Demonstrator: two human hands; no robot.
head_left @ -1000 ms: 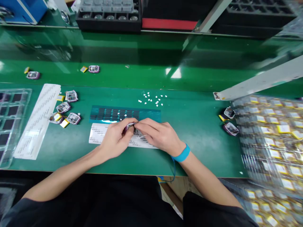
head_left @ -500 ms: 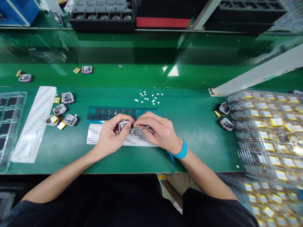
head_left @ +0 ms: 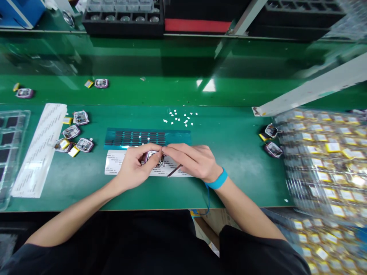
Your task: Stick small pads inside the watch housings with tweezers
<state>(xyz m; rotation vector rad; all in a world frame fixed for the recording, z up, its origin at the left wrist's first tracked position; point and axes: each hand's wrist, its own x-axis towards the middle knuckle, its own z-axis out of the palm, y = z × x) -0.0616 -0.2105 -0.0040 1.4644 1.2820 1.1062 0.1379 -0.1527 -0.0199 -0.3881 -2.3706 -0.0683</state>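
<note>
In my left hand [head_left: 135,166], closed with thumb and fingers around its edges, is a small smartwatch case [head_left: 156,158] with its circuit board showing. My right hand [head_left: 195,160] is closed too, with slim tweezers [head_left: 174,171] held under its fingers and slanting down to the left. Its thumb and index fingertips meet the case's upper right corner; whatever they pinch there is hidden. Beneath both hands lies a white printed sheet [head_left: 114,162]. Just behind is a blue strip [head_left: 179,136] bearing rows of black pieces, with a few white bits on it.
Small white stickers [head_left: 178,119] are scattered behind the strip. Open watch cases [head_left: 85,144] with yellow batteries sit left, beside a long white sheet [head_left: 40,149] and a clear tray [head_left: 20,152]. More cases [head_left: 273,149] and stacked battery trays [head_left: 323,164] stand right, near a slanted post [head_left: 309,86].
The tweezers have swung from pointing at the case to slanting down-left, away from it. My right fingertips now touch the case's corner directly. Both hands sit slightly lower.
</note>
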